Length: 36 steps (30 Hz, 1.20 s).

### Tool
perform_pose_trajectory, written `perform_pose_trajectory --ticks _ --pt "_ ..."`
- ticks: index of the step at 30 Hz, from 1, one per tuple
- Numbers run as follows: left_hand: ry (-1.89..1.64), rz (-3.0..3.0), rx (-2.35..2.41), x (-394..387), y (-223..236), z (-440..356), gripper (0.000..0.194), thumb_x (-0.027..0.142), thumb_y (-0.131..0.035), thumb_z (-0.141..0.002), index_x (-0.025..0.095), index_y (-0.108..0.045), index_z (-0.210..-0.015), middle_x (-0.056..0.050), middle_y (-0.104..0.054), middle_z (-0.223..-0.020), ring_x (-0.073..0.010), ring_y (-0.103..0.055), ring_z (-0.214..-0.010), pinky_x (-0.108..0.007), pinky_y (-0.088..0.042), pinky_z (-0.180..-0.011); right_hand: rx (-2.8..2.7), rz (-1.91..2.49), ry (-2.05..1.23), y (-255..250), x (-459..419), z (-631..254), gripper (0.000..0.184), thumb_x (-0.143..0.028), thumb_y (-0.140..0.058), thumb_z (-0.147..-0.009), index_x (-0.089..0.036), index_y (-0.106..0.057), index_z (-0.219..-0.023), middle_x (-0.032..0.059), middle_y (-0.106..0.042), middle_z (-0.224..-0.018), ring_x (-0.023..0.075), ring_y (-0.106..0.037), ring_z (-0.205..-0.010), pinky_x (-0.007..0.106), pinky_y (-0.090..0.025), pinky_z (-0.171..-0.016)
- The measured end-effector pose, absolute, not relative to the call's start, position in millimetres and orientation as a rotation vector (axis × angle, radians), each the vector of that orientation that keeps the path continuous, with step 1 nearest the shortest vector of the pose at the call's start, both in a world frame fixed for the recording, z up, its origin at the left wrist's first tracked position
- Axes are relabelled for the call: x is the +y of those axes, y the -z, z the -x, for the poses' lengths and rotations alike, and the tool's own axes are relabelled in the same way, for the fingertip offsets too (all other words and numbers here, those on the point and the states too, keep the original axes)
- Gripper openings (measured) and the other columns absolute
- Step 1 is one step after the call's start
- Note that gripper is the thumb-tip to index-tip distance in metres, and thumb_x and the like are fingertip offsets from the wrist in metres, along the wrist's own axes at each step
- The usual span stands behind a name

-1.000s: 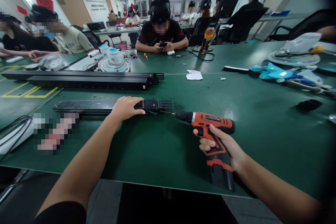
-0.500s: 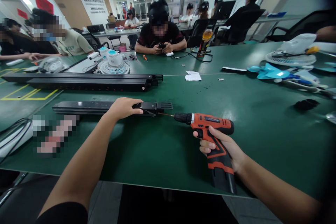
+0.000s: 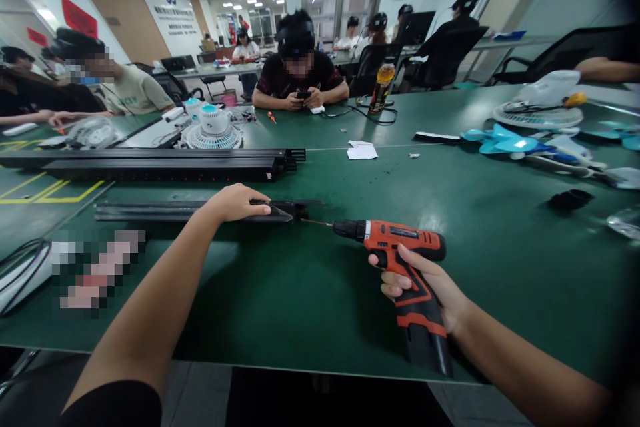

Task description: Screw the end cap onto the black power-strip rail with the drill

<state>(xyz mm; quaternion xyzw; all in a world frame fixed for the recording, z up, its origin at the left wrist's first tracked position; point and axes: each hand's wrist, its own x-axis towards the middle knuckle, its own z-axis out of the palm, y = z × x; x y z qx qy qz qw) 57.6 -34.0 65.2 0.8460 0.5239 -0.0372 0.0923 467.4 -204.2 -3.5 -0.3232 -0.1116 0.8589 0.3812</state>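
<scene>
My right hand [image 3: 410, 280] grips an orange and black cordless drill [image 3: 405, 240] by its handle, index finger at the trigger. The drill's long thin bit [image 3: 317, 222] points left, and its tip is at the right end of a long black profile [image 3: 145, 212]. Whether the tip sits in a screw I cannot tell. Over the right part of that profile lies my left hand [image 3: 237, 203], its fingers wrapped along the top and near side. The profile rests lengthwise on the green table [image 3: 280, 300].
Behind the profile lie more black profiles [image 3: 165, 167]. White fan parts [image 3: 213, 127] stand at the far left. Paper scraps [image 3: 362, 151], a drink bottle [image 3: 381, 89] and blue fan blades [image 3: 505, 140] are farther right. Across the table a person [image 3: 299, 67] holds a phone.
The black profile has rolled about its long axis under my left hand, so a different side faces up. The drill stays nearly in place; the camera view has shifted slightly.
</scene>
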Motion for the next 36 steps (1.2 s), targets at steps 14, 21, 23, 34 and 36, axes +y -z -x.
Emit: perform_pose_trajectory --ticks 14,21,23,34,36 --pt "0.155 -2.685 1.387 -20.8 -62.1 -61.7 0.067 0.069 -0.037 -0.098 0.025 -0.085 -0.087 -0.008 -0.079 -0.084 -0.0228 -0.070 -0.078 -0.031 -0.043 -0.070 -0.406 0.775 -2.231 4.7 -202.5 -469.4 0.042 -0.047 -0.084 -0.083 -0.011 -0.073 -0.100 -0.0056 -0.040 -0.053 0.0107 -0.044 -0.056 0.019 -0.039 -0.053" --pt "0.119 -2.704 1.522 -38.0 -69.2 -71.6 0.068 0.076 -0.037 -0.094 0.027 -0.083 -0.095 -0.008 -0.080 -0.099 -0.0282 -0.070 -0.095 -0.035 -0.047 -0.083 -0.394 0.771 -2.229 0.2 -203.8 -468.8 0.041 -0.047 -0.084 -0.083 -0.012 -0.072 -0.100 -0.0057 -0.040 -0.054 0.0106 -0.044 -0.056 0.018 -0.038 -0.052" --pt "0.077 -2.634 1.705 -51.6 -70.1 -76.8 0.065 0.077 -0.039 -0.094 0.027 -0.081 -0.104 -0.008 -0.079 -0.108 -0.0300 -0.069 -0.103 -0.038 -0.047 -0.090 -0.377 0.780 -2.219 -1.5 -204.0 -468.2 0.040 -0.046 -0.085 -0.082 -0.012 -0.071 -0.100 -0.0059 -0.039 -0.054 0.0108 -0.045 -0.057 0.018 -0.039 -0.053" --pt "-0.422 -2.219 2.168 -106.1 -33.6 -107.0 0.040 0.043 -0.033 -0.106 0.028 -0.069 -0.115 -0.013 -0.067 -0.129 -0.0396 -0.048 -0.134 -0.084 -0.014 -0.114 -0.278 0.749 -2.180 -1.8 -203.0 -466.7 0.041 -0.040 -0.089 -0.078 -0.013 -0.071 -0.104 -0.0056 -0.043 -0.054 0.0123 -0.047 -0.058 0.020 -0.046 -0.054" --pt "-0.490 -2.136 2.194 -103.6 -29.7 -110.9 0.035 0.040 -0.036 -0.104 0.028 -0.069 -0.108 -0.013 -0.067 -0.125 -0.0390 -0.048 -0.133 -0.084 -0.013 -0.115 -0.300 0.755 -2.178 -1.3 -202.8 -467.0 0.042 -0.041 -0.088 -0.079 -0.013 -0.070 -0.105 -0.0056 -0.043 -0.054 0.0126 -0.047 -0.058 0.020 -0.046 -0.054"
